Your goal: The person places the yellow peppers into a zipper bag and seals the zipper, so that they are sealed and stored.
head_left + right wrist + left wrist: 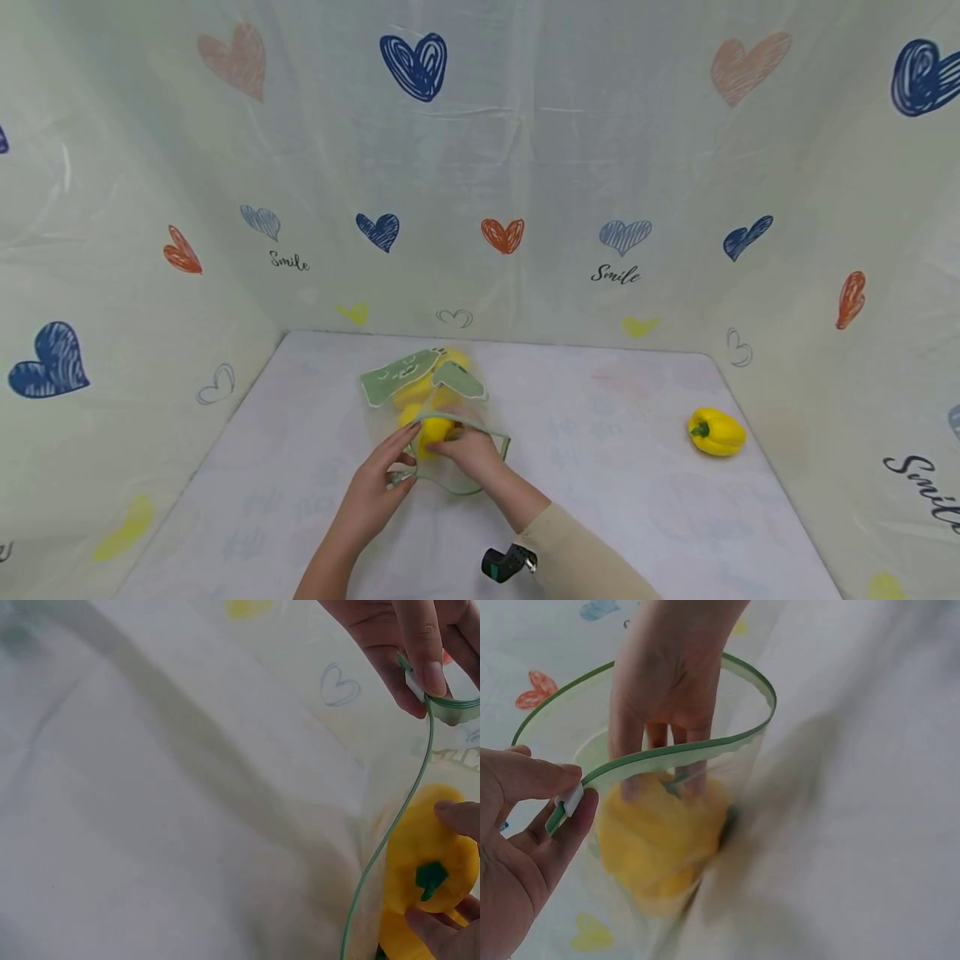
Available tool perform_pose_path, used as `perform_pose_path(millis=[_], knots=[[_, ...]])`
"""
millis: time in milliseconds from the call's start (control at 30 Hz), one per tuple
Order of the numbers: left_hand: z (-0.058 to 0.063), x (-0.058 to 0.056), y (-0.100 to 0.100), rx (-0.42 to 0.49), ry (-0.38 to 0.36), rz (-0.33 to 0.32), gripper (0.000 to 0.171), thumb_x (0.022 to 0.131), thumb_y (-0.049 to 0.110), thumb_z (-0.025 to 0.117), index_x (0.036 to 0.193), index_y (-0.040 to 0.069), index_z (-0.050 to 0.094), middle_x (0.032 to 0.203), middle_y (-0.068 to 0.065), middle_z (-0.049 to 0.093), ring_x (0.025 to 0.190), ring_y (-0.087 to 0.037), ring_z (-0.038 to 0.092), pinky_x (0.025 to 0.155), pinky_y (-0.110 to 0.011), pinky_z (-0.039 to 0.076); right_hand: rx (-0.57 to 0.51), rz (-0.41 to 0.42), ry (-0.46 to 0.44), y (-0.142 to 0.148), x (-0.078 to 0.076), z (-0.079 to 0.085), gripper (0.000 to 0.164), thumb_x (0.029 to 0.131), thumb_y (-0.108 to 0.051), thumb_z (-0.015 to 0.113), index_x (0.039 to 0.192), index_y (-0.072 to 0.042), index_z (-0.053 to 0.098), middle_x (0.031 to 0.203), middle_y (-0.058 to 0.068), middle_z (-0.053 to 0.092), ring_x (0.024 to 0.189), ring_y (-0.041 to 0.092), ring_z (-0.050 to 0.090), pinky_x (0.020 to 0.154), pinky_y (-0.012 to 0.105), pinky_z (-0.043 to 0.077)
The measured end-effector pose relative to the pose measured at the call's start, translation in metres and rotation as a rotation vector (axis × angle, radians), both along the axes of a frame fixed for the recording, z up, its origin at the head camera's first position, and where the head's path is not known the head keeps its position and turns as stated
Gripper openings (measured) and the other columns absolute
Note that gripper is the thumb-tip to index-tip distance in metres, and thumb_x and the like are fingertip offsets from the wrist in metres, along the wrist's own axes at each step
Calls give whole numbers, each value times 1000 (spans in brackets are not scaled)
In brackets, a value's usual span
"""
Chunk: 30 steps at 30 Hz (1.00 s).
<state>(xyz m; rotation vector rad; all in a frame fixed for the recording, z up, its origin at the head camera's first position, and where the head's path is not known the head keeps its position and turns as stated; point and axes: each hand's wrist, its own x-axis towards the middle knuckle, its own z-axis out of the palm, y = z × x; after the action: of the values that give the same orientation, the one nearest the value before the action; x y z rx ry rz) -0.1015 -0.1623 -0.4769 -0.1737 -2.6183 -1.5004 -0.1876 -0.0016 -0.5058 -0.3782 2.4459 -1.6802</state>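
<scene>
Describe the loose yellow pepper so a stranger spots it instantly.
In the head view, find the right side of the white table. There lies a yellow pepper, green stem facing left. Unlike the bagged pepper in the right hand, it sits outside the bag.

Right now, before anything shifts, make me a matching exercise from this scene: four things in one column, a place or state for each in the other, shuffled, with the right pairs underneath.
Column one
1. Left hand
2. Right hand
3. Bag
4. Lone pepper

Column two
A. Reaching in through an opening, gripping a yellow pepper
B. On the table, toward its right edge
C. Pinching a green rim beside a white slider
D. See-through, with green printed patches

Right pairs: 1-C, 2-A, 3-D, 4-B
</scene>
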Motion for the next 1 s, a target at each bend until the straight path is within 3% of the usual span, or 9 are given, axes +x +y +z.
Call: perform_pose_path(millis=[200,467,633,1000], knots=[[1,1,1,3,5,0,79,75,-20,70,143,17,51,149,-7,42,98,-19,60,81,-29,56,79,10,37,0,-10,0,59,79,-17,82,131,-5,56,131,13,55,116,29,54,96,47,48],[2,1,4,-3,5,2,78,76,-19,70,143,17,51,149,-7,43,98,-18,60,81,-28,56,180,-11,42,-4,-29,3,63,77,-16,84,135,-11,57,139,9,53,125,28,49,99,43,47],[3,2,4,22,0,-3,76,77,-19,70,142,15,52,149,-7,43,98,-20,61,80,-26,56,168,-34,6,-7,-35,3,63,75,-19,86,132,-10,60,141,9,51,130,29,44,103,44,43],[0,1,7,38,11,-12,74,76,-18,70,141,12,52,148,-9,43,97,-20,61,79,-25,56,218,-44,45,-10,-44,0,66,76,-25,85,133,-8,58,140,10,53,128,32,48,104,47,42]])
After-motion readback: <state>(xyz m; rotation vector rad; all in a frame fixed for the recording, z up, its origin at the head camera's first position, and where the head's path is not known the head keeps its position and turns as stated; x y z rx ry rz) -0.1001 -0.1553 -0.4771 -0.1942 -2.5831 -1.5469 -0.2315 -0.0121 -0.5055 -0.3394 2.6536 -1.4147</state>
